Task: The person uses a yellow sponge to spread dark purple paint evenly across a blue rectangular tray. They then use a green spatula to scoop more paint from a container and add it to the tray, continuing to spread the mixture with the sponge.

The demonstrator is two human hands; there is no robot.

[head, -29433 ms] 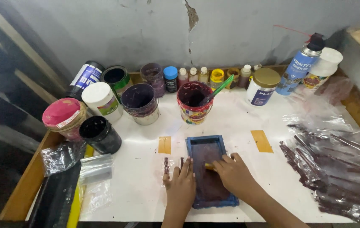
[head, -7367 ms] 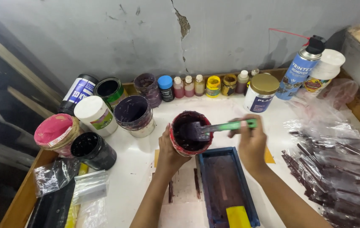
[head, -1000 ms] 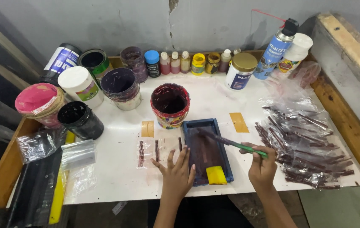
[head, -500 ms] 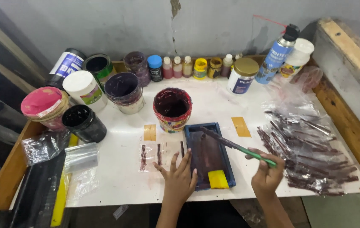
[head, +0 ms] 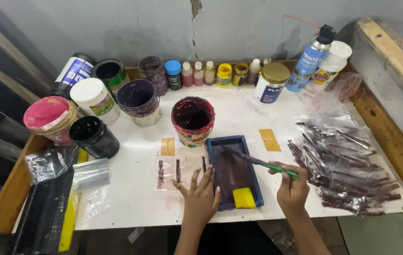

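Head view, steeply down, near table (head: pixel 135 198)

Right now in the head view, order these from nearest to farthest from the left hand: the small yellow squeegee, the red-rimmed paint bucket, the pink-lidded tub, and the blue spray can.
From the left hand:
1. Small yellow squeegee, just to its right in the blue frame.
2. Red-rimmed paint bucket, straight ahead.
3. Pink-lidded tub, far left.
4. Blue spray can, back right by the wall.

Since half a second ago, our right hand (head: pixel 292 189) has lowered the green-handled brush (head: pixel 258 162), its tip now inside the blue frame (head: pixel 233 172). Seven seconds ago we held the brush in the red paint pot (head: pixel 193 119), which our left hand (head: pixel 200 196) gripped.
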